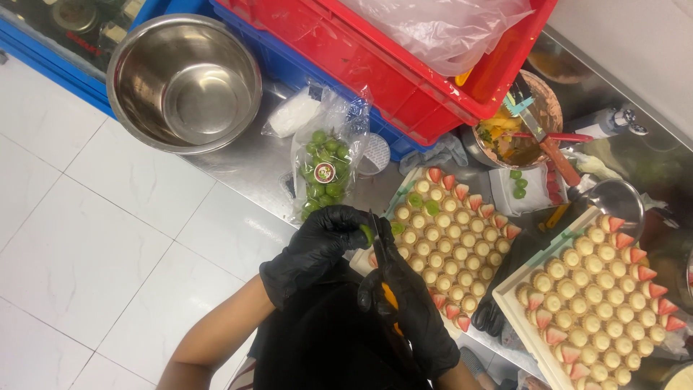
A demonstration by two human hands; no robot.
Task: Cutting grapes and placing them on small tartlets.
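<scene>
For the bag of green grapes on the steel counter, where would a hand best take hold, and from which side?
Probably by the crumpled open top of the bag of green grapes, coming from the steel bowl side. The loose plastic gathers there, while the fruit sits low toward the counter edge, and the red crate and tart tray crowd the other side.
</scene>
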